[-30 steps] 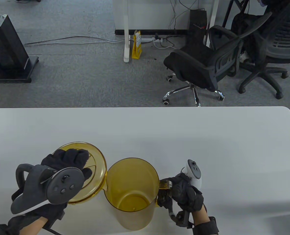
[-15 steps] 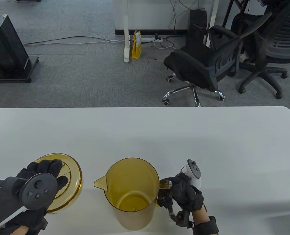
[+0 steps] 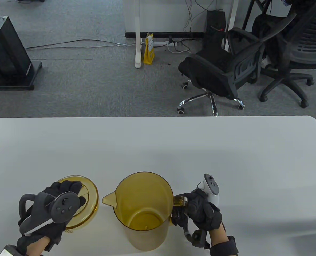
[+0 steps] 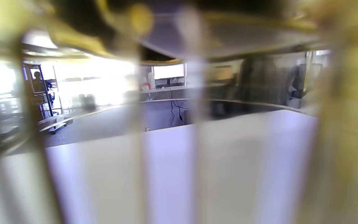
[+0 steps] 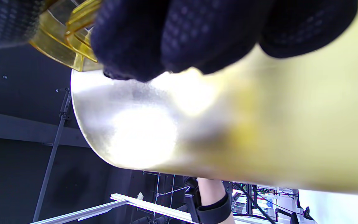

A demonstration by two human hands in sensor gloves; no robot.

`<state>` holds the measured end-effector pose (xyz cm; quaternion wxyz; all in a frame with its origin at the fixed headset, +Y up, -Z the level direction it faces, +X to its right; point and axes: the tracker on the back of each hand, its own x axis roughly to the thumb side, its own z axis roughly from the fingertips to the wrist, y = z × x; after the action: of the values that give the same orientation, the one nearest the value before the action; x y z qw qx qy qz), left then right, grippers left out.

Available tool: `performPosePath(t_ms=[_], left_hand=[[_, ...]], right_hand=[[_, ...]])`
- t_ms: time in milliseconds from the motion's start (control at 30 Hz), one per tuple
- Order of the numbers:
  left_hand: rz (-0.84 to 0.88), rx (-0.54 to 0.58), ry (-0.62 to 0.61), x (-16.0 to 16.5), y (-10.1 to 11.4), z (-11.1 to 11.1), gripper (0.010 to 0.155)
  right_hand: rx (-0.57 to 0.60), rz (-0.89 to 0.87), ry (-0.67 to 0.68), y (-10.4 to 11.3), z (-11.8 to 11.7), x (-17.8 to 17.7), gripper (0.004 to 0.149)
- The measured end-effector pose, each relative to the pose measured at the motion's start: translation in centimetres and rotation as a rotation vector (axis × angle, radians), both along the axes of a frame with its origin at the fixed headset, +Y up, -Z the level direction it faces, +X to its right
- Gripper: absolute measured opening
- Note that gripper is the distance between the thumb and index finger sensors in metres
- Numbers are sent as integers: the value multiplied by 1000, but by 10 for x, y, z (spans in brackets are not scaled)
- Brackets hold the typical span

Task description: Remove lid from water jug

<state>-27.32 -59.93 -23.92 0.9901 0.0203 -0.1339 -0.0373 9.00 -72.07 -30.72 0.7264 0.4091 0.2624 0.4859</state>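
The amber see-through jug (image 3: 143, 210) stands uncovered near the table's front edge, its spout pointing left. Its round amber lid (image 3: 90, 198) is to the left of the jug, apart from it and low by the table top. My left hand (image 3: 67, 190) grips the lid from above, fingers curled over its centre. In the left wrist view only a blurred amber lid edge (image 4: 346, 124) shows. My right hand (image 3: 198, 209) is wrapped round the jug's handle (image 3: 180, 200) on the right. In the right wrist view the gloved fingers (image 5: 179, 31) close on the handle (image 5: 73, 40) against the jug wall (image 5: 259, 124).
The white table (image 3: 200, 149) stretches wide behind and to the right of the jug. Beyond its far edge are carpet, a black office chair (image 3: 222, 72) and a desk leg (image 3: 138, 34).
My left hand carried the lid left, away from the jug's rim, and lower towards the table, then a little back to the right. The jug and right hand stayed put.
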Motion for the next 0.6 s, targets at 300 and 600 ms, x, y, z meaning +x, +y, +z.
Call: performPosePath(t_ms=[300,600], left_hand=[[84,-59,-15,-7,-55,-17,58],[86,-179,-21,-13,-108,-25,58]], right_hand=[[-4,0,-1,0,0,0,67],[-15,-11,7,0,1,0,69]])
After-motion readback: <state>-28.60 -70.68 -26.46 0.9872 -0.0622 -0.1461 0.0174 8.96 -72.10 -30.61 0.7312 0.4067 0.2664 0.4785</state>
